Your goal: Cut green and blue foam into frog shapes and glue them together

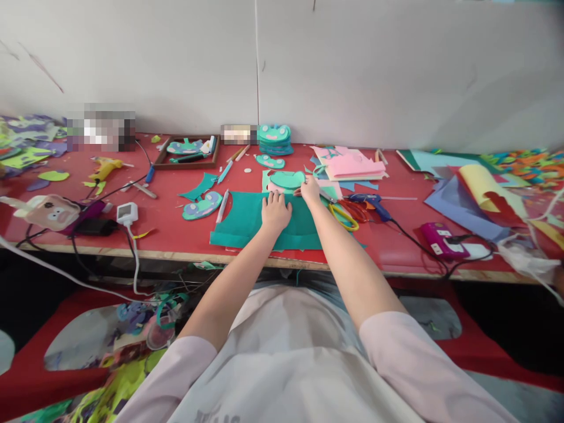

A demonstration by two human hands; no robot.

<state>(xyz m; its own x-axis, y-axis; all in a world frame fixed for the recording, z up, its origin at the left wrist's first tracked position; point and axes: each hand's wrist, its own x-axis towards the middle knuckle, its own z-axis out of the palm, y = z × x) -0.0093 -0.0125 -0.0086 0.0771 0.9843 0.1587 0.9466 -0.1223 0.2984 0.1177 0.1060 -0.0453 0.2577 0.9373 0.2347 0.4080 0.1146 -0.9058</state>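
Observation:
A teal felt sheet (240,217) lies spread at the table's front edge. My left hand (276,211) rests flat on it with fingers stretched out, the tips near a small pale pink piece. My right hand (309,189) is closed at the right end of a mint-green, mask-shaped felt piece (286,179), pinching its edge. That piece lies at the far edge of the sheet, over paler sheets. Scissors with yellow handles (343,217) lie just right of my right hand. Left of the sheet are a white pen (222,205) and a finished-looking felt eye mask with a face (202,205).
A stack of face masks (275,140) stands by the wall, beside a brown tray (187,154). Right of the sheet are a blue glue gun (368,202), a purple power strip (443,241) and pink felt (352,164). A yellow glue gun (106,170) and cables lie left.

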